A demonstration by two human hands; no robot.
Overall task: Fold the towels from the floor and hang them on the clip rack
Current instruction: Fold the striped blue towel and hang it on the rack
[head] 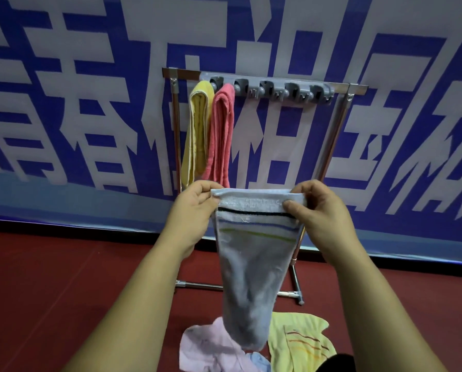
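Note:
A light blue striped towel hangs folded lengthwise in front of me. My left hand pinches its top left corner and my right hand pinches its top right corner. Behind it stands the clip rack, a grey row of clips on a metal frame. A yellow towel and a pink-red towel hang folded from its two leftmost clips. On the floor below lie a pale pink towel, a light blue towel and a yellow-green striped towel.
The rack's metal frame has legs and a base bar on the dark red floor. A blue and white banner wall stands right behind the rack. Several clips to the right of the hung towels hold nothing.

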